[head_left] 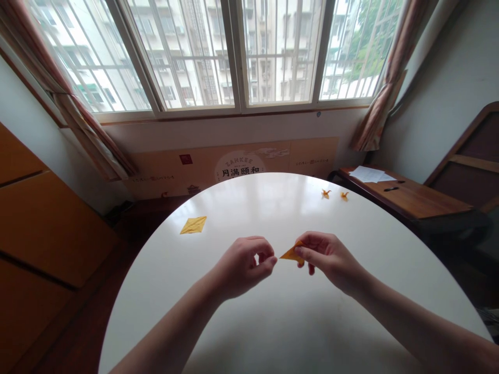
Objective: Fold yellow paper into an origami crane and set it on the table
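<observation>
Above the white round table, my right hand pinches a small folded piece of orange paper, whose pointed tip faces left. My left hand is curled, thumb and forefinger pressed together right at that tip; whether they grip it is unclear. A flat yellow-orange paper square lies on the table at the far left. Two tiny folded orange paper figures stand near the far right rim.
A brown wooden side table with white sheets and a dark pen stands at the right, next to a dark chair. A wooden cabinet is on the left. A printed cardboard panel leans under the barred window.
</observation>
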A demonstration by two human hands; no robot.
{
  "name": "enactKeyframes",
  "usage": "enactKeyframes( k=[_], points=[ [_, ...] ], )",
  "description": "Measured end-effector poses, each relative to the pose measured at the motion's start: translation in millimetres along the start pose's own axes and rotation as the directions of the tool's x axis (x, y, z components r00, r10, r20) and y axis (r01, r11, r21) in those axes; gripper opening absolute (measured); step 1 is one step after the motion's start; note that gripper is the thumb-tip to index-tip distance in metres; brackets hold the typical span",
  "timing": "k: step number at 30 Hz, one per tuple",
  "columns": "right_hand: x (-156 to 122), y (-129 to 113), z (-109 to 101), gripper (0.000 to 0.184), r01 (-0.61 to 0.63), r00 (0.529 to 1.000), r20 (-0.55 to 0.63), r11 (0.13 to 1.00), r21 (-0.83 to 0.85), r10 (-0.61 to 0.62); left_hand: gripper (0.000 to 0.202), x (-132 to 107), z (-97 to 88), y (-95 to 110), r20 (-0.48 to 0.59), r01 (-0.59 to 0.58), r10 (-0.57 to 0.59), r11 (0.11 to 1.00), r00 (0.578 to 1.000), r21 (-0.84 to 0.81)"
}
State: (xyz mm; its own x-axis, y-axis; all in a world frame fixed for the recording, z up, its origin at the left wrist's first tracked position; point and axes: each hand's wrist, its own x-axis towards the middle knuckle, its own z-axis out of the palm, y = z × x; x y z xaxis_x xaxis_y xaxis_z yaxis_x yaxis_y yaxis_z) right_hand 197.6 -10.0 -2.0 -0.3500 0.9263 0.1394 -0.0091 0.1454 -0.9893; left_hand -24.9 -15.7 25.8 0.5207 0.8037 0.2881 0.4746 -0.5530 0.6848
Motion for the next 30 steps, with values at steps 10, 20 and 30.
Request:
enactKeyframes(
  k=[10, 20, 30],
  points=[
    [-0.2, 5.6, 3.0, 0.024, -0.02, 0.999, -0.043, 0.999, -0.03, 0.019, 0.018, 1.2, 18.8, 0.9, -0.078, 0.13, -0.138, 0.987, 0.987, -0.096],
    [-3.9, 7.2, 8.2, 0.023, 0.019, 0.999, 0.048, 0.989, -0.147, -0.012, 0.017, 1.2, 30.2, -5.8, 0.032, 0.311, -0.319, 0.893, 0.947, -0.326],
    [-6.2, 3.4, 10.7, 0.014, 0.046, 0.995, 0.098, 0.961, -0.274, -0.02, 0.008, 1.5, 27.6, -1.8, 0.028, 0.252, -0.25, 0.956, 0.968, -0.151]
  ],
)
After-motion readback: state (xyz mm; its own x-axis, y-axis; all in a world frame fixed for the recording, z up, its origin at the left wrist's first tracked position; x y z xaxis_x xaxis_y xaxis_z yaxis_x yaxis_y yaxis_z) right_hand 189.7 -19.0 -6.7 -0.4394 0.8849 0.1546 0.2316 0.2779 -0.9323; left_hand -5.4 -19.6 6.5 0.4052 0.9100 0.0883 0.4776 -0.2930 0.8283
